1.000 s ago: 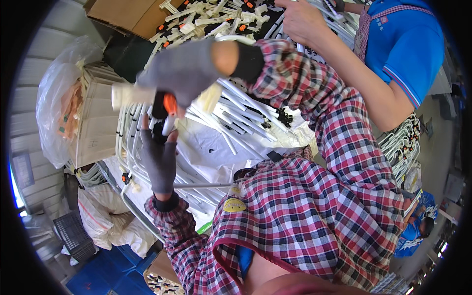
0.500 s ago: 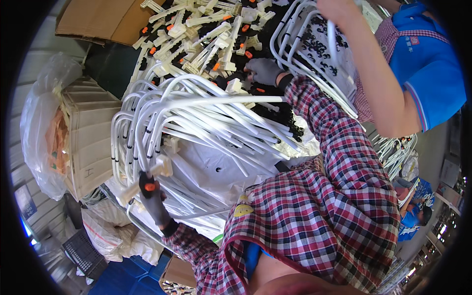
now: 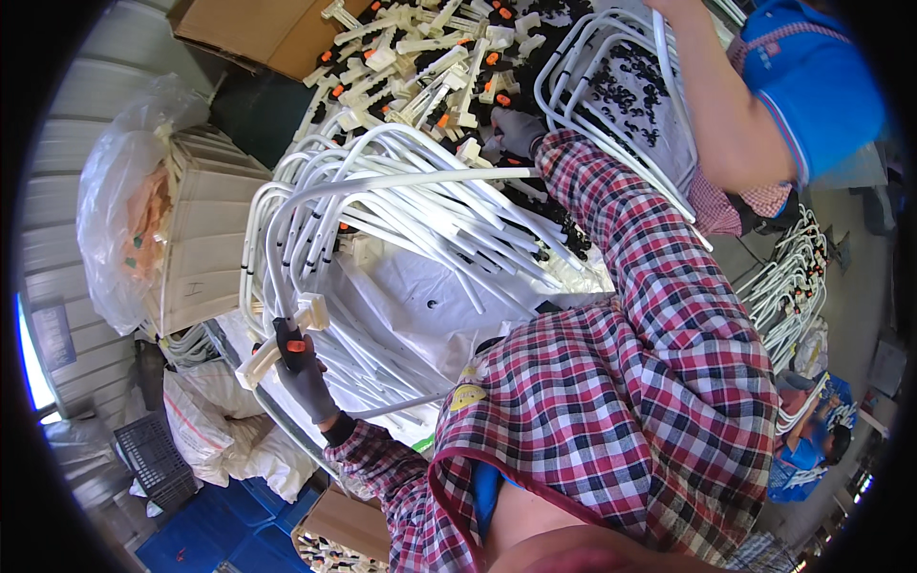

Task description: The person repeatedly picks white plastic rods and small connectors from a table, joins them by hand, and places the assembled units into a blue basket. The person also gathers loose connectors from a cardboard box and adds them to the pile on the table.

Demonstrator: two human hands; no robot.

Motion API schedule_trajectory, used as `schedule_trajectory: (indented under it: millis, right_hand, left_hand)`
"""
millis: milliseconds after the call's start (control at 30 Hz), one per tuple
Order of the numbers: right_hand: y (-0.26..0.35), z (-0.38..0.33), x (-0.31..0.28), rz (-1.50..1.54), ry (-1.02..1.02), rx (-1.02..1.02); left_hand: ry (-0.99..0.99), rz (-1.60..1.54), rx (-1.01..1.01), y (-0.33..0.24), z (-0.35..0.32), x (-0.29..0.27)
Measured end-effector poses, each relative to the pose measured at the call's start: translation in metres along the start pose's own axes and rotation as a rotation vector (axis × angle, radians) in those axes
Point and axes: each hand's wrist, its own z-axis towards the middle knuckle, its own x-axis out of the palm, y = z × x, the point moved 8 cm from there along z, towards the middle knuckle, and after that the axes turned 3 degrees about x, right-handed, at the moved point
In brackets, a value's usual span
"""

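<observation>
My left hand (image 3: 308, 390), in a grey glove, is closed around a cream plastic clamp (image 3: 258, 365) with a black sliding part and an orange button. The clamp sits at the lower end of a bent white tube (image 3: 411, 180), whose long arm stretches right across the stack toward my right sleeve. My right hand (image 3: 517, 132), also gloved in grey, is down at the right edge of a heap of similar clamps (image 3: 420, 72). Its fingertips are partly hidden among black pieces, and whether it holds anything does not show. Many bent white tubes (image 3: 449, 224) lie stacked between my hands.
A co-worker in blue (image 3: 812, 86) stands at the upper right beside more tubes and small black rings (image 3: 630, 95). A plastic-lined carton (image 3: 210, 229) stands left, a brown cardboard box (image 3: 258, 33) behind. White sacks (image 3: 229, 430), a grey crate (image 3: 158, 458) and blue bins (image 3: 215, 520) are lower left.
The view has shifted, so the stack and carton sit farther right in it. My right hand has moved slightly within the heap's edge. My left hand keeps its grip on the clamp.
</observation>
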Motion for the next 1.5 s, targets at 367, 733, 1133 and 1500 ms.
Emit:
schedule_trajectory:
  millis: [367, 733, 1133, 1500]
  right_hand:
    - [-0.110, -0.061, 0.038, 0.812, -0.051, 0.062]
    - [-0.042, -0.097, 0.004, 0.622, 0.066, -0.285]
    - [-0.053, -0.180, 0.046, 0.994, 0.248, 0.168]
    - [-0.073, -0.201, 0.004, 1.037, 0.092, 0.123]
  left_hand:
    - [-0.030, 0.071, 0.081, 0.020, 0.035, -0.011]
    - [0.124, 0.027, 0.155, -0.023, 0.088, -0.005]
    - [0.247, -0.119, 0.047, 0.012, 0.060, -0.009]
    - [0.262, -0.108, 0.017, -0.018, 0.046, 0.015]
